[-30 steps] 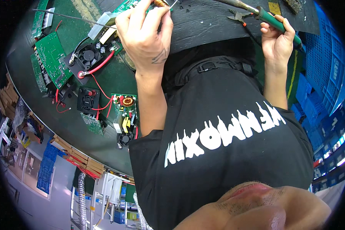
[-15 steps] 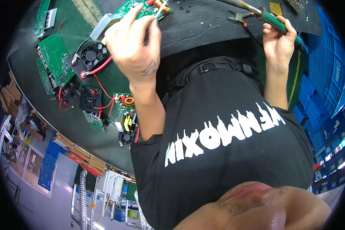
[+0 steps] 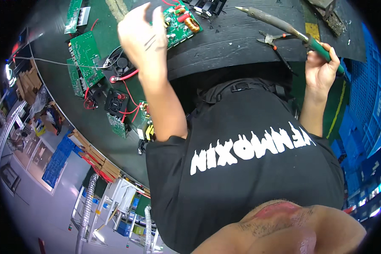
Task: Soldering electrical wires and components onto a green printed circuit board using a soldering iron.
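My right hand (image 3: 319, 74) is closed around the green handle of a soldering iron (image 3: 275, 22), whose bare metal tip points left over the black work surface. My left hand (image 3: 142, 40) is raised at the upper left, index finger and thumb apart, with nothing visible between them; its other fingers are hard to make out in the glare. Right beside it lies a green circuit board (image 3: 178, 33) with a copper coil (image 3: 192, 24) and a red part. A black fan unit (image 3: 122, 64) with a thick red lead sits on its other side, partly covered by the hand.
Orange-handled cutters (image 3: 270, 40) lie below the iron. Green boards (image 3: 85, 53) and another fan unit (image 3: 114, 101) with red wires stand at left. A thin grey wire (image 3: 63, 62) stretches in from the left. A metal block (image 3: 326, 12) is at upper right, blue crates (image 3: 368, 76) beyond.
My left hand has moved away from the circuit board, its fingers lifting apart, so more of the board shows. My right hand still holds the soldering iron. The whole view has shifted slightly.
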Available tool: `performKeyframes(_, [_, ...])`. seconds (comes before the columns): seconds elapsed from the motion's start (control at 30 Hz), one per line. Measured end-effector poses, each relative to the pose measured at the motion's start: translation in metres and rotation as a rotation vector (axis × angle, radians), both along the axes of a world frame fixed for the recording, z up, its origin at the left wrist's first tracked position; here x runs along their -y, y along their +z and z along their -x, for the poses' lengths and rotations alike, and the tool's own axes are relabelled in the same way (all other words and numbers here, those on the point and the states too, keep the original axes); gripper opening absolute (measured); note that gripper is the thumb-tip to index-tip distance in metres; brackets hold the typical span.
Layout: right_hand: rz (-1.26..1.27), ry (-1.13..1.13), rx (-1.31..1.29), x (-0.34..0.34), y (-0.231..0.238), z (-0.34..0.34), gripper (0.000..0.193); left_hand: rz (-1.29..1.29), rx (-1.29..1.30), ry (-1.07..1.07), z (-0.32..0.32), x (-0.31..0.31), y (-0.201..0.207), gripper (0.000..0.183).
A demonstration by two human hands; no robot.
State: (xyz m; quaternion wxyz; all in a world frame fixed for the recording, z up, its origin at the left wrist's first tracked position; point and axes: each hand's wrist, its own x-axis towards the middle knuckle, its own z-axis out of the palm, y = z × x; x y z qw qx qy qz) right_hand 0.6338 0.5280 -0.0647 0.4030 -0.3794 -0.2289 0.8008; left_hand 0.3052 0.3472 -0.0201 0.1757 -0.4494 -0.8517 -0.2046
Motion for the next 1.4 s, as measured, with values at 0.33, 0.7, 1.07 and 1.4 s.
performKeyframes(0.33, [-0.043,-0.074,0.053,-0.008,0.022,-0.019,0.024,-0.425,0.706,-0.051,-0.001,0.004,-0.035,0.010])
performKeyframes(0.7, [-0.125,-0.143,-0.013,0.022,0.008,-0.025,0.027,-0.068,0.511,-0.276,-0.032,0.018,-0.018,0.018])
performKeyframes(1.07, [-0.234,-0.038,-0.026,0.054,-0.001,-0.018,0.029,-0.167,0.275,-0.393,-0.048,0.018,-0.040,0.022])
performKeyframes(1.4, [-0.266,0.018,-0.045,0.049,-0.004,0.009,0.032,-0.225,0.302,-0.288,-0.056,0.018,-0.044,0.026])
